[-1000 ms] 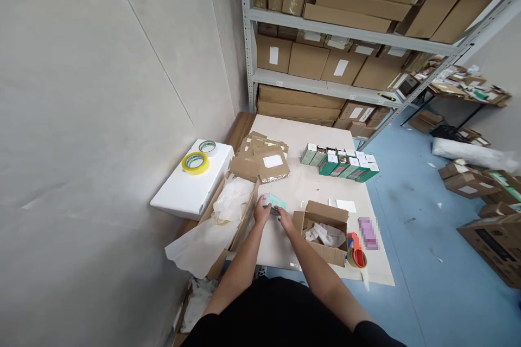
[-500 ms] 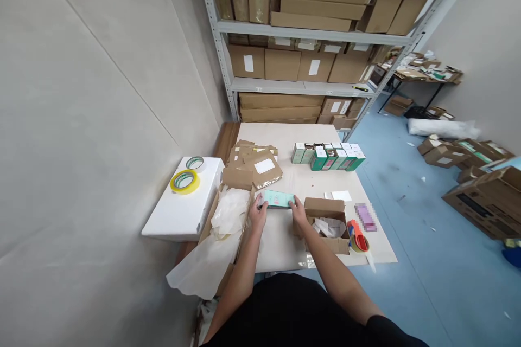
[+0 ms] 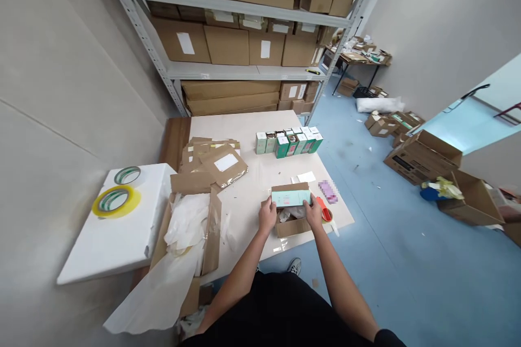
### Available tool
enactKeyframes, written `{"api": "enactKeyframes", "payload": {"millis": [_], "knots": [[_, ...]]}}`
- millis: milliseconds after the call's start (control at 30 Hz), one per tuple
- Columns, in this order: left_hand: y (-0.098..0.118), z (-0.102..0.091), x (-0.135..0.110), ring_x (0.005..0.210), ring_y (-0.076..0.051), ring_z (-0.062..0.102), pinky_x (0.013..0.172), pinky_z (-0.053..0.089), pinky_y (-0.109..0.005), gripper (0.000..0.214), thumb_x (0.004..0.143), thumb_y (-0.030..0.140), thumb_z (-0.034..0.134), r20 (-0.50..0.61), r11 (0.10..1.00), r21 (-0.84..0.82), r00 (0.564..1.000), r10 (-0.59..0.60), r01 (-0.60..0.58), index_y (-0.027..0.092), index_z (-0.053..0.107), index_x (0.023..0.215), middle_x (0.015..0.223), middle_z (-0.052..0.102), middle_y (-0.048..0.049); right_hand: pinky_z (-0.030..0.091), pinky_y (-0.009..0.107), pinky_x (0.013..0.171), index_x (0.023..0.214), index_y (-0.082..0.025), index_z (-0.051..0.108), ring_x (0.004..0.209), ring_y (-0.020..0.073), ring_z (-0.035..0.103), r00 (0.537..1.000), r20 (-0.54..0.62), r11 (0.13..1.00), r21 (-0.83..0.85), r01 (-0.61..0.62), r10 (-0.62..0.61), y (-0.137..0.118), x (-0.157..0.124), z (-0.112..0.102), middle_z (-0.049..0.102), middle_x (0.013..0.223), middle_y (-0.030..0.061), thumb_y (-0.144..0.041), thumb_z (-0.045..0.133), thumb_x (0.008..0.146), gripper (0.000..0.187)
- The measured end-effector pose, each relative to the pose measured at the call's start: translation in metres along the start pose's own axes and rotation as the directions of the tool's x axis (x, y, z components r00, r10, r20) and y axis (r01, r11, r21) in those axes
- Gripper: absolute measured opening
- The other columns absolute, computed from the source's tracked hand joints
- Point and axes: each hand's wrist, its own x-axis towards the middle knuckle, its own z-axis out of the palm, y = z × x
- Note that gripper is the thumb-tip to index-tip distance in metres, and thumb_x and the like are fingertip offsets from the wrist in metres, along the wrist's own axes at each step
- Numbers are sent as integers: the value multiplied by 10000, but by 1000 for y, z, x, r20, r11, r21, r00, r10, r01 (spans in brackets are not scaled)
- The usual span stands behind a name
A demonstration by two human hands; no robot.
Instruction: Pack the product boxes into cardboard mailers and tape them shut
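Observation:
A flat, pale green product box (image 3: pixel 290 198) is held level between both hands, over an open cardboard carton (image 3: pixel 293 227). My left hand (image 3: pixel 267 214) grips its left end, and my right hand (image 3: pixel 313 211) grips the right end with the thumb on the near side. White crumpled paper (image 3: pixel 292 213) shows inside the carton below. Just right of my right hand lies a red tape dispenser (image 3: pixel 324 209), partly hidden by it. The carton's back flap stands up behind the green box.
Several green and white boxes (image 3: pixel 288 142) stand in rows farther back on the table. Flat brown mailers (image 3: pixel 223 165) lie at left, near a carton of white paper sheets (image 3: pixel 188 222). Yellow tape (image 3: pixel 114 200) rests on a white foam block (image 3: pixel 101 238). Shelves of cartons (image 3: pixel 226 44) rise behind.
Both hands have carried the green box rightward, from the bare table between the two cartons to above the right carton. The camera view has turned to the right.

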Motion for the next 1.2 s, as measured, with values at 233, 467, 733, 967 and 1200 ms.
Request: {"api": "enactKeyframes", "payload": {"millis": [233, 467, 733, 967, 1200], "knots": [[-4, 20, -11, 1462, -281, 464, 1196, 389, -414, 747, 957, 306, 567, 18, 999, 6, 999, 38, -38, 255, 283, 1645, 1607, 470, -94, 506, 476, 1098, 1496, -173, 545, 1334, 321, 595, 996, -26, 994, 73, -86, 88, 12, 12, -31, 596, 1479, 159, -419, 565, 891, 653], [-35, 40, -10, 1533, -370, 335, 1245, 291, -509, 714, 789, 345, 771, 177, 959, 278, 984, 12, -62, 213, 559, 1458, 1624, 420, -153, 530, 455, 1075, 1448, -212, 586, 1324, 294, 598, 997, 81, 985, 168, -29, 15, 10, 17, -43, 616, 1456, 125, -380, 559, 878, 595], [-48, 80, -43, 1591, -449, 40, 1212, 288, -636, 534, 732, 373, 867, 161, 891, 453, 985, -55, -24, 205, 702, 1212, 1729, 173, -151, 555, 459, 1041, 1388, -229, 632, 1307, 294, 607, 974, 223, 972, 235, -19, -35, 22, 28, -64, 643, 1415, 117, -380, 568, 866, 547], [-49, 107, -85, 1592, -434, 80, 1244, 251, -657, 86, 849, 252, 723, -15, 903, 430, 999, 33, -23, 247, 780, 913, 1671, 358, -34, 572, 449, 1000, 1334, -227, 663, 1240, 289, 649, 927, 358, 971, 239, 22, -109, 51, 21, -74, 671, 1366, 124, -372, 570, 860, 504], [-53, 111, -148, 1595, -423, 83, 1210, 335, -646, 129, 918, 309, 678, -123, 856, 517, 986, 111, -31, 211, 755, 886, 1678, 345, -59, 537, 493, 1051, 1299, -221, 675, 1327, 303, 579, 790, 499, 930, 272, 246, -355, 36, 9, -45, 641, 1403, 126, -355, 554, 889, 449]]}}
